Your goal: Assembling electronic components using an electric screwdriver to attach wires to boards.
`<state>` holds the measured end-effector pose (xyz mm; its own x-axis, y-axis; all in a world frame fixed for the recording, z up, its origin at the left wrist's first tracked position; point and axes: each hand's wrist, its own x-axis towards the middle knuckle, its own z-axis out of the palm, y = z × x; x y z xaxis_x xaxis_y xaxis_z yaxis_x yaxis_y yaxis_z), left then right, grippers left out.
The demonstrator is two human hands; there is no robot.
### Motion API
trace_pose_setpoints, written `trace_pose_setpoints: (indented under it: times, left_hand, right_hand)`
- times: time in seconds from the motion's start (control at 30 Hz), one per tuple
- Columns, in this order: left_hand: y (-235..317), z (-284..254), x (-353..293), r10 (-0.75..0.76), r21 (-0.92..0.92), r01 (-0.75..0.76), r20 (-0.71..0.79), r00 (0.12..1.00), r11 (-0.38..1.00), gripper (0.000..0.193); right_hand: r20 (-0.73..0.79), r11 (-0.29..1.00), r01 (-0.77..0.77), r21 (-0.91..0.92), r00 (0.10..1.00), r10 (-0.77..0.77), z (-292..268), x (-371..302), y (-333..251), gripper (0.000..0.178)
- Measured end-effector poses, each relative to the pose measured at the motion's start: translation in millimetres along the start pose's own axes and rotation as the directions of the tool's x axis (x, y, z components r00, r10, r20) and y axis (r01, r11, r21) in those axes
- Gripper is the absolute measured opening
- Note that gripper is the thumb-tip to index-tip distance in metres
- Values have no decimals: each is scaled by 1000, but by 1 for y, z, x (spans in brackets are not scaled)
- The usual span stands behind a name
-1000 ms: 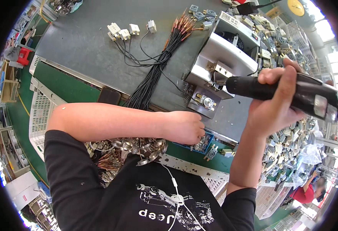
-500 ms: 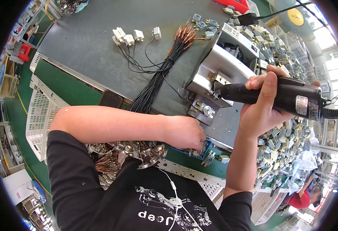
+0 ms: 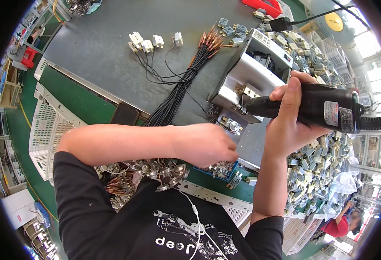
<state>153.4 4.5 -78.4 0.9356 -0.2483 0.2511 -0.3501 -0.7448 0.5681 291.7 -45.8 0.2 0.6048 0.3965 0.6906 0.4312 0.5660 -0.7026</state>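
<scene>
My right hand [image 3: 291,115] is wrapped round a black electric screwdriver [image 3: 318,108]. The driver lies nearly level, its tip at the front of a metal box-shaped machine [image 3: 231,84], where a small white connector block [image 3: 251,91] sits. Over the near edge of a blue tray [image 3: 233,171] of small metal parts [image 3: 220,170] is my left hand [image 3: 210,145], its fingers curled together. Whatever its fingertips may hold is too small to make out. Just beyond that hand, a grey-and-white block with a round metal centre [image 3: 231,125] rests on the machine's low plate.
A bundle of black cables with copper ends [image 3: 177,86] lies left of the machine, with several white connectors [image 3: 146,45] beyond. Many grey and cream blocks [image 3: 314,169] are heaped at the right. Round metal parts [image 3: 169,173] hang close to my body. A red bin [image 3: 264,6] stands far back.
My left hand has risen out of the small parts in the blue tray and moved slightly right. My right hand and the screwdriver have shifted a little to the left.
</scene>
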Motion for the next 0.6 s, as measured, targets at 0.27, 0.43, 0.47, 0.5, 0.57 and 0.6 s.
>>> trace_pose_setpoints:
  times: [0.27,0.43,0.47,0.5,0.57,0.6]
  left_hand:
    - [-25,-28,-12,-211,209,296,-353,912,932,10]
    - [-28,-4,-5,-206,281,303,-326,923,911,14]
    - [-28,-2,-4,-203,279,297,-320,925,913,14]
    - [-28,0,-4,-222,281,313,-312,924,907,14]
    - [-29,2,-5,-241,283,327,-298,923,901,15]
    - [-30,2,-6,-208,281,307,-334,919,909,14]
  right_hand:
    - [97,987,-161,-14,982,162,-13,-3,-31,89]
    - [125,993,-108,-42,986,112,-16,-5,-36,88]
    - [129,990,-120,-68,983,128,-18,-5,-36,87]
    - [132,987,-132,-94,981,144,-19,-6,-35,87]
    - [132,987,-134,-88,981,144,-20,-8,-30,89]
    - [139,988,-133,-79,980,143,-21,-9,-25,90]
